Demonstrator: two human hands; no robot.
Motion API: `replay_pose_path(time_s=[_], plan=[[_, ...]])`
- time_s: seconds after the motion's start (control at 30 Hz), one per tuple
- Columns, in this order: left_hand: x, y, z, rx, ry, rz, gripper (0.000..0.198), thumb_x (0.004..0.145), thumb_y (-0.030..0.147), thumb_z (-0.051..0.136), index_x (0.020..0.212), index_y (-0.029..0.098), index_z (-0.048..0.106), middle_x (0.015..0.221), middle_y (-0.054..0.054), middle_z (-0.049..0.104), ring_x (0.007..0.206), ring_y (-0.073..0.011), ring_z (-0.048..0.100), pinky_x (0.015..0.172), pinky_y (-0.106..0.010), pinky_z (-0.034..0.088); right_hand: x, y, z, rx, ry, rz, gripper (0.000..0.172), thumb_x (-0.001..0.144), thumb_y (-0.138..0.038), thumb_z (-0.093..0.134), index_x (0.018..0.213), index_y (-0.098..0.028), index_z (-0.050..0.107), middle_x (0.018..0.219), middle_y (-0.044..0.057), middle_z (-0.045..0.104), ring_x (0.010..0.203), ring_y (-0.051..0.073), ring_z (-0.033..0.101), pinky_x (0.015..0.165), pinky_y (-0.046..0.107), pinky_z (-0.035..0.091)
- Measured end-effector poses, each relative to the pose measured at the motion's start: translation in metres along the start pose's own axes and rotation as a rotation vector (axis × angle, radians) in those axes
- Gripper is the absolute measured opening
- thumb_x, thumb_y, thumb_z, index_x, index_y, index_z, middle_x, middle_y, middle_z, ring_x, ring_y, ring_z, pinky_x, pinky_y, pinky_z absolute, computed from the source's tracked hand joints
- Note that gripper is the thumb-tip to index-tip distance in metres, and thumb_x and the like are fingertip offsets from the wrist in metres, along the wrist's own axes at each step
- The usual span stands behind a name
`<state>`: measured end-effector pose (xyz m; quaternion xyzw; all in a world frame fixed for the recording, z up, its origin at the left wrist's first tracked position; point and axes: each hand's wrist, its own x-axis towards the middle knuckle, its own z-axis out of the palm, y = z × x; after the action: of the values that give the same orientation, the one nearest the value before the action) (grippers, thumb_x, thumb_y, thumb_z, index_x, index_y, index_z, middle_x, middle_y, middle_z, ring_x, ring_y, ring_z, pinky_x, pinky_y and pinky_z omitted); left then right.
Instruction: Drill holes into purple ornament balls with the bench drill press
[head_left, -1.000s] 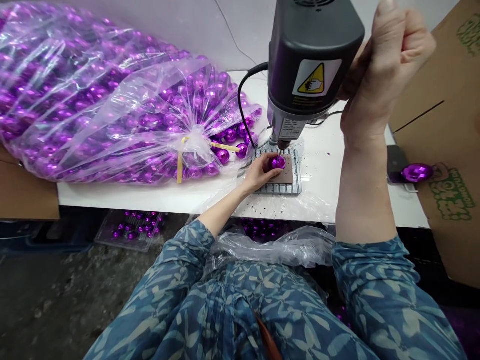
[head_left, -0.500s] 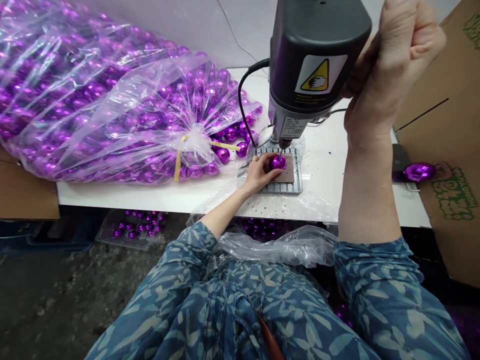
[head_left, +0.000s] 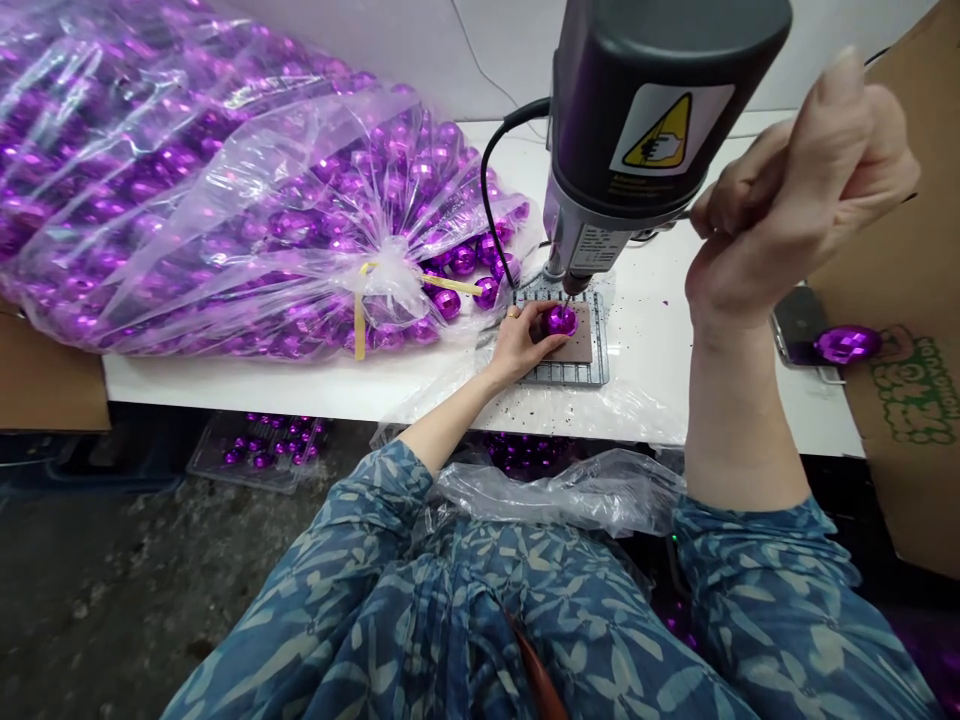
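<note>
My left hand [head_left: 517, 345] is closed in a pinch on a shiny purple faceted ball [head_left: 561, 321], pressing it on a brown board [head_left: 577, 347]. This board lies on the slotted metal base [head_left: 598, 374] of a bench drill press [head_left: 675, 40]. Directly over the ball, the thin drill bit [head_left: 568, 300] meets or nearly meets its top; contact is hard to make out. To the right of the motor housing, my right hand [head_left: 810, 190] is raised and closed round the press's feed handle, whose thin rod shows only beside the fingers.
A big tied clear bag [head_left: 225, 220] of purple balls fills the table's left side. At right, a purple ball [head_left: 847, 344] and a phone [head_left: 799, 325] lie by a cardboard box [head_left: 922, 300]. A tray [head_left: 281, 475] of balls sits below the table's edge.
My right hand has come down a little beside the drill press. My left hand keeps the ball in the same place under the bit. The view has shifted slightly.
</note>
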<state>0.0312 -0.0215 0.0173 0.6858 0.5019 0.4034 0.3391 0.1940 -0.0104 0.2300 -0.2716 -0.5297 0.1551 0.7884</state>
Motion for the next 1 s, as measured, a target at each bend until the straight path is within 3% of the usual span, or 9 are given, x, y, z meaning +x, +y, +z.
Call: replay_pose_path(time_s=[0.1,0.4,0.63,0.7,0.77,0.83,0.87,0.93,1.0], plan=[[-0.001,-0.003,0.001,0.046,0.004,0.048,0.059,0.090,0.051,0.092,0.140,0.027,0.071,0.116,-0.010,0.077,0.115,-0.0315,0.065,0.099,-0.045,0.056,-0.013,0.001,-0.004,0.019,0.023,-0.025,0.074,0.079,-0.074,0.070,0.065,-0.020,0.022,0.046,-0.010,0.025,0.039,-0.001,0.033,0.045,0.021,0.025],[-0.002,-0.005,0.000,0.053,0.007,0.072,0.058,0.091,0.051,0.091,0.140,0.027,0.071,0.118,-0.010,0.079,0.113,-0.0307,0.065,0.097,-0.044,0.055,-0.033,0.018,-0.016,0.066,0.058,-0.150,0.077,0.092,-0.060,0.074,0.068,-0.018,0.014,0.051,-0.007,0.005,0.041,0.000,0.028,0.043,0.020,0.022],[-0.003,-0.004,-0.001,0.049,-0.003,0.072,0.058,0.092,0.052,0.090,0.140,0.027,0.071,0.121,-0.011,0.079,0.113,-0.0309,0.065,0.098,-0.045,0.055,-0.041,0.036,-0.027,0.068,0.069,-0.265,0.072,0.095,-0.054,0.075,0.070,-0.020,0.016,0.054,-0.006,0.001,0.042,0.003,0.014,0.041,0.023,0.023],[-0.003,-0.004,-0.001,0.053,-0.003,0.073,0.057,0.092,0.052,0.090,0.139,0.027,0.071,0.122,-0.010,0.079,0.112,-0.0305,0.066,0.098,-0.045,0.055,-0.046,0.048,-0.033,0.063,0.074,-0.292,0.065,0.098,-0.050,0.072,0.069,-0.019,0.022,0.054,-0.007,0.005,0.043,0.002,0.014,0.043,0.022,0.026],[-0.003,-0.004,-0.001,0.055,-0.002,0.073,0.056,0.092,0.052,0.089,0.139,0.027,0.071,0.123,-0.010,0.079,0.112,-0.0303,0.066,0.100,-0.046,0.055,-0.051,0.064,-0.042,0.048,0.082,-0.298,0.052,0.102,-0.049,0.067,0.072,-0.017,0.038,0.055,-0.007,0.022,0.046,0.002,0.024,0.049,0.020,0.034],[-0.003,-0.003,-0.001,0.054,-0.002,0.068,0.056,0.092,0.051,0.090,0.139,0.027,0.071,0.124,-0.010,0.079,0.113,-0.0303,0.066,0.101,-0.046,0.055,-0.057,0.082,-0.053,0.018,0.088,-0.273,0.039,0.104,-0.053,0.062,0.095,-0.015,0.062,0.075,-0.003,0.055,0.066,0.003,0.051,0.066,0.020,0.052],[-0.003,-0.003,-0.001,0.055,-0.002,0.065,0.056,0.092,0.051,0.090,0.139,0.027,0.071,0.124,-0.010,0.079,0.113,-0.0303,0.066,0.101,-0.046,0.055,-0.059,0.090,-0.058,-0.001,0.085,-0.257,0.044,0.102,-0.055,0.063,0.115,-0.013,0.066,0.098,0.003,0.067,0.088,0.006,0.064,0.081,0.024,0.061],[-0.003,-0.003,-0.001,0.059,0.001,0.058,0.057,0.092,0.050,0.091,0.140,0.027,0.071,0.124,-0.010,0.079,0.114,-0.0305,0.066,0.102,-0.045,0.055,-0.064,0.106,-0.067,-0.033,0.080,-0.234,0.055,0.101,-0.057,0.065,0.135,-0.013,0.064,0.129,0.011,0.068,0.119,0.015,0.067,0.104,0.038,0.065],[-0.003,-0.003,-0.001,0.066,0.004,0.053,0.057,0.091,0.049,0.091,0.140,0.027,0.071,0.125,-0.010,0.079,0.115,-0.0306,0.066,0.102,-0.046,0.055,-0.068,0.116,-0.073,-0.057,0.075,-0.230,0.057,0.100,-0.056,0.065,0.139,-0.014,0.063,0.137,0.012,0.066,0.127,0.018,0.066,0.111,0.043,0.064]])
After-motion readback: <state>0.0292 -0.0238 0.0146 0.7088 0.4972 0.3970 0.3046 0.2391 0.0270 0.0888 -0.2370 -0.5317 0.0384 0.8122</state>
